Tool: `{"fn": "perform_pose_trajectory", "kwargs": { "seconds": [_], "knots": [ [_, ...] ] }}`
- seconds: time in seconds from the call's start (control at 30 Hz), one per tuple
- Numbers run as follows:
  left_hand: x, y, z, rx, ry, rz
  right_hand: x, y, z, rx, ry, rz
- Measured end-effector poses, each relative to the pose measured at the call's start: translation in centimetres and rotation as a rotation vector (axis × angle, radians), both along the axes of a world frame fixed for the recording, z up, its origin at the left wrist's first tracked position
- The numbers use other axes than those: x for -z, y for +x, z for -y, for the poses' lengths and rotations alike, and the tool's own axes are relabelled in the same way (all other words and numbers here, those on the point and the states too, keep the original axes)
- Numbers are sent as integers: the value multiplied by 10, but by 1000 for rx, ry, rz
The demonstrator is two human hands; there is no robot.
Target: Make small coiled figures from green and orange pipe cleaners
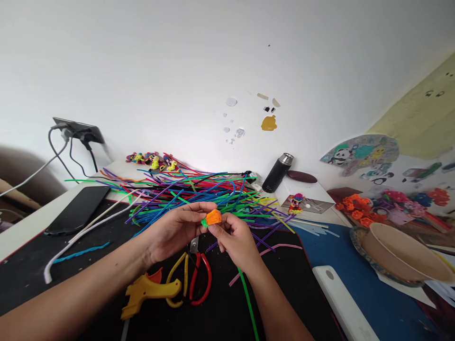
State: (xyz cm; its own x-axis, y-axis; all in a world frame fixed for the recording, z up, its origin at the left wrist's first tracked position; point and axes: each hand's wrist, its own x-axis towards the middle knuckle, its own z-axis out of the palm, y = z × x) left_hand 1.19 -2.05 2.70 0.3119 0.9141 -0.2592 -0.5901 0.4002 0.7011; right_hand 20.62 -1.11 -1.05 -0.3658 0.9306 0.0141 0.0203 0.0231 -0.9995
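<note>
Between my two hands is a small orange and green fuzzy piece (213,217), which looks made of pipe cleaners. My left hand (174,227) pinches it from the left, near its green end. From the right and below, my right hand (236,239) grips it with thumb and fingers. A green pipe cleaner (248,303) trails below my right wrist toward the bottom edge; whether it joins the piece is hidden. Under the hands lie a red-handled cutting tool (208,279), yellow-handled scissors (169,279) and a yellow plastic tool (149,293) with an orange part.
Many colourful pipe cleaners (170,189) spread behind the hands on the black mat (227,327). A phone (78,210) lies left. Small figures (152,161), a black flask (277,173) and a white box (320,195) stand toward the wall. At right are a bowl (408,251) and a white bar (343,303).
</note>
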Motion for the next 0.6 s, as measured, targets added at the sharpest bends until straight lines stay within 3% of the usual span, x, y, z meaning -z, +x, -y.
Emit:
{"fn": "perform_pose_trajectory", "kwargs": {
  "seconds": [0.6],
  "knots": [
    [-5,3,1,-23,-38,25,-2,-1,-1,7,-27,-83]
  ]
}}
